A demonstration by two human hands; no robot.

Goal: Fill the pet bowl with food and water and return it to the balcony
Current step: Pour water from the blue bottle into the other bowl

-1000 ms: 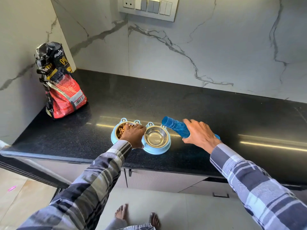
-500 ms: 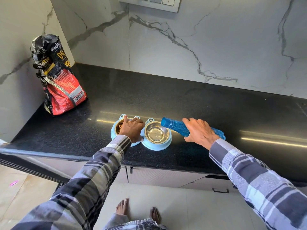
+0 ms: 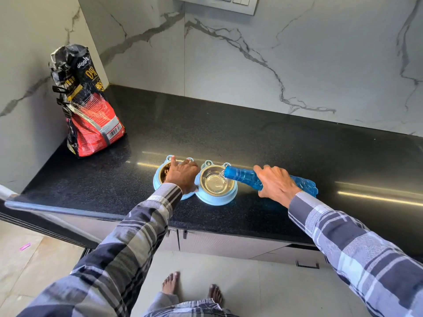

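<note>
Pet bowl sits near the front edge of the surface. Left hand presses it steady, right hand has a closed grip on the tilted blue bottle. Light plastic, sloshy now, so I'd lift it level by both ends.

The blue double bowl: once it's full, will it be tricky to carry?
Probably a bit. The bowl looks like stiff plastic, so it shouldn't flex. Water sits open in the right cup, so tilting would likely spill it. Kibble on the other side seems light.
</note>
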